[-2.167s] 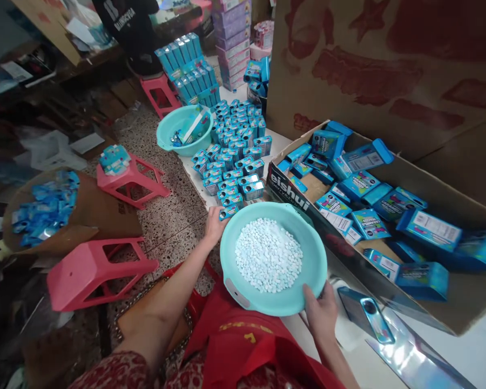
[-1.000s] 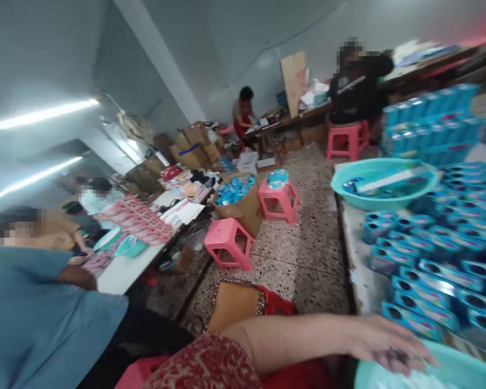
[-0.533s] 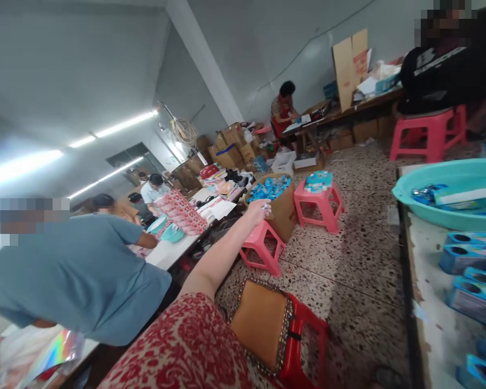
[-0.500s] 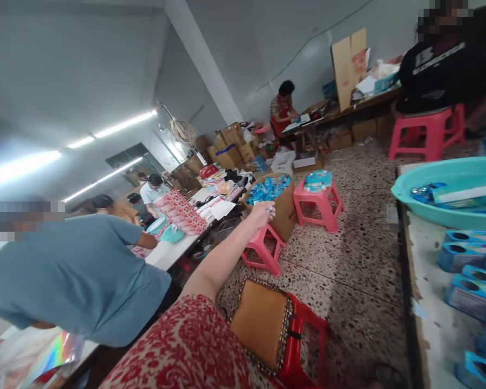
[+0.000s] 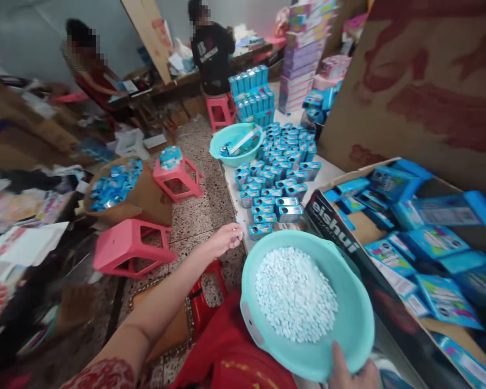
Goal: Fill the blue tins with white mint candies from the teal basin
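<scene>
Right hand, low at the frame edge, grips the near rim of a teal basin, thumb over the rim and the other fingers hidden beneath. The basin sits tilted at the near end of the tabletop, over the person's red apron, and holds a heap of small white tablets. Left hand hovers just left of the basin, fingers loosely curled with the tips drawn together; cannot tell whether anything is pinched between them. It is nearest to the closest tin in the rows of blue tins standing on the tabletop, not touching it. Right of the basin lies an open cardboard carton of blue boxes. Left, on the floor, stand pink stools.
</scene>
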The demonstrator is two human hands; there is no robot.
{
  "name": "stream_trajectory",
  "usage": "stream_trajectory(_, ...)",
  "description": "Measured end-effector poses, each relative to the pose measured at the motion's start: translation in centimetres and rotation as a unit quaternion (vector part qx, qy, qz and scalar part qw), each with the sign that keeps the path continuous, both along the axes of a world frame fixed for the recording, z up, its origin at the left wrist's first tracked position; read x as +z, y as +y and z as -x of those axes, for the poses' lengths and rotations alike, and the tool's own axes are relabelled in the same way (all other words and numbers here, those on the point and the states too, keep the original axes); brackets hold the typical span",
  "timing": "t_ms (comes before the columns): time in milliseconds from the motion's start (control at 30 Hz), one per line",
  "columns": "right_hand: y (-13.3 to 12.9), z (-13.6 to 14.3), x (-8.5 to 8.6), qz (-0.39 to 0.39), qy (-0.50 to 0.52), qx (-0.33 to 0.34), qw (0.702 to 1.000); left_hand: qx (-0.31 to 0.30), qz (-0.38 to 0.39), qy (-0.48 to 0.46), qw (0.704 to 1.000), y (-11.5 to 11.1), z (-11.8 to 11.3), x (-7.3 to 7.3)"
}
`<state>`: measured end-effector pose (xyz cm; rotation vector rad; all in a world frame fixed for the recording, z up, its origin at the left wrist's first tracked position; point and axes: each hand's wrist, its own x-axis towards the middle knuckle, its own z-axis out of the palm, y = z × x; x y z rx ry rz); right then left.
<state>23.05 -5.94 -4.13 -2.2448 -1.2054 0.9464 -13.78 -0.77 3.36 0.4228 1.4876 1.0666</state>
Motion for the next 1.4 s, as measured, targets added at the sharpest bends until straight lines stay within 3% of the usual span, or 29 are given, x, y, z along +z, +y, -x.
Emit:
stream_trajectory(67,0.2,0.6,0.4,0.026,-0.004,-0.015,1.000,-0.055,0.014,0.112,0.992,1.7,-0.4,-0.6)
stream_trajectory(200,0.3,1.4,1.6,0.020,0.029,-0.017,0.999,-0.144,0.014,0.367,0.919,4.1,-1.0,-1.5)
stream_trajectory(300,0.4,1.6,2.1,0.017,0.033,-0.034,0.999,-0.188,0.040,0.461,0.866,4.9,-1.2,-1.8)
stream_trajectory(400,0.5,1.9,2.3,0.009,0.037,-0.040,0.998,-0.254,0.091,0.548,0.792,5.2,-1.1,-1.9)
stream_trajectory(467,0.6,2.2,2.5,-0.002,0.046,-0.046,0.998,-0.284,0.103,0.565,0.768,5.4,-0.9,-1.9)
stream_trajectory(633,0.7,2.6,2.7,-0.028,0.081,-0.065,0.994,-0.319,0.075,0.569,0.755,6.0,-0.4,-2.1)
stream_trajectory(800,0.5,2.5,2.1,-0.047,0.093,-0.068,0.992,-0.301,0.074,0.577,0.756,6.1,-0.6,-2.1)
stream_trajectory(933,0.3,2.4,1.7,-0.070,0.103,-0.060,0.990,-0.271,0.054,0.549,0.789,5.9,-0.9,-1.2)
stream_trajectory(1033,0.3,2.5,1.8,-0.077,0.106,-0.063,0.989,-0.264,-0.038,0.471,0.841,5.4,-3.0,-1.0)
stream_trajectory(1100,0.4,2.6,2.0,-0.075,0.105,-0.064,0.990,-0.332,-0.084,0.419,0.841,5.3,-5.6,-1.5)
stream_trajectory(1200,0.4,2.6,2.1,-0.067,0.100,-0.063,0.991,-0.451,-0.098,0.462,0.758,5.7,-10.4,-3.2)
stream_trajectory(1267,0.5,2.7,2.1,-0.065,0.095,-0.066,0.991,-0.460,-0.083,0.536,0.703,5.7,-13.1,-4.5)
stream_trajectory(1333,0.5,2.7,2.0,-0.065,0.093,-0.070,0.991,-0.456,-0.048,0.575,0.678,4.8,-15.0,-5.6)
stream_trajectory(1400,0.5,2.7,1.9,-0.066,0.095,-0.074,0.990,-0.491,-0.025,0.565,0.662,2.8,-16.1,-6.1)
